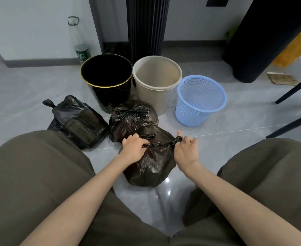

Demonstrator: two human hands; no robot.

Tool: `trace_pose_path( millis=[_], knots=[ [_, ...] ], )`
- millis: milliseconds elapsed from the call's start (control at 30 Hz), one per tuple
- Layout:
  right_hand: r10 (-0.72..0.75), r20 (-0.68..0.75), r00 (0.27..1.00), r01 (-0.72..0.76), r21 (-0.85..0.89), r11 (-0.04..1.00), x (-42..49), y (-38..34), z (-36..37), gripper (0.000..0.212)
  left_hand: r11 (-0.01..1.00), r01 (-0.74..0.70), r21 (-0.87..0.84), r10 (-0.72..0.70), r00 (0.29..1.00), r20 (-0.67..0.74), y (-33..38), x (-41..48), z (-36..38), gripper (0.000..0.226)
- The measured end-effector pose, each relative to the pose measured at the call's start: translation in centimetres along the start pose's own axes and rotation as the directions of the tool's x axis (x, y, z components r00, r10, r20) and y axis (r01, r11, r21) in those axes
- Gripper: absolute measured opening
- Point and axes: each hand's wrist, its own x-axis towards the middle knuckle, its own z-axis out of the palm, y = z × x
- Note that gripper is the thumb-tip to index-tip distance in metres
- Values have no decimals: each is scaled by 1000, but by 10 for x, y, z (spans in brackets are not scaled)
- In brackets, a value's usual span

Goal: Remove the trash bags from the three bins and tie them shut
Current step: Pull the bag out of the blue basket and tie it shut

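**Third bag, both hands on its neck**

The near bag [151, 164] sits on the floor [21, 96] between my legs [39, 166]. Its neck [156, 144] is twisted into a cord pulled sideways between my hands. My left hand [133, 148] is clenched round one end of it. My right hand [185, 150] pinches the knot [177, 139] at the other end. Just beyond lie the middle bag [132, 118], gathered at its top, and the left bag [78, 121], knotted. Behind them stand the black bin [114, 95], the beige bin [153, 96] and the blue basket [190, 110]. A bottle [82, 50] stands behind the black bin.
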Motion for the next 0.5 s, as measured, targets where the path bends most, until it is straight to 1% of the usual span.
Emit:
trace_pose_path(
  millis=[67, 100, 133, 167, 200, 233, 267, 300, 333, 367, 400, 433, 467, 500],
  knots=[
    [-57, 96, 994, 62, -48, 997, -3, -1, -3, 36, 999, -9, -33, 10, 1000, 16, 4, 0, -2, 31],
    [-77, 148, 986, 81, -23, 996, -3, 0, -6, 31, 1000, -15, -26, 15, 1000, 17, 5, 0, -2, 31],
    [-96, 204, 974, 90, 38, 995, -4, 2, -10, 30, 1000, -18, -16, 18, 1000, 14, 6, -1, -1, 32],
    [-126, 268, 955, 89, 146, 985, -2, 7, -13, 29, 1000, -12, -10, 12, 1000, 10, 5, -1, 1, 33],
    [-182, 340, 923, 68, 320, 945, 0, 14, -18, 29, 1000, 2, -7, -2, 1000, 8, 3, -1, 3, 34],
    [-267, 408, 873, 7, 537, 844, 4, 23, -21, 26, 1000, 22, -9, -22, 1000, 5, 0, 0, 4, 35],
    [-371, 447, 814, -103, 740, 665, 8, 31, -25, 22, 999, 45, -16, -45, 999, 4, -4, 1, 4, 36],
    [-440, 439, 784, -237, 865, 442, 8, 37, -27, 21, 997, 64, -32, -64, 998, 6, -7, 2, 4, 38],
    [-459, 416, 785, -353, 909, 220, 10, 41, -26, 26, 996, 78, -52, -78, 997, 13, -9, 3, 4, 39],
    [-464, 401, 790, -440, 897, 25, 11, 43, -24, 29, 994, 84, -71, -83, 996, 23, -10, 3, 4, 42],
    [-472, 398, 787, -500, 859, -109, 11, 43, -23, 31, 993, 81, -86, -79, 996, 36, -10, 3, 3, 45],
    [-479, 409, 777, -544, 819, -184, 10, 41, -22, 31, 991, 74, -110, -68, 996, 52, -9, 3, 3, 49],
    [-473, 429, 770, -575, 788, -220, 8, 35, -20, 29, 985, 64, -158, -53, 996, 71, -7, 3, 2, 53],
    [-434, 453, 779, -587, 770, -250, 6, 30, -20, 27, 968, 67, -243, -45, 995, 92, -3, 2, -1, 57]
  ],
)
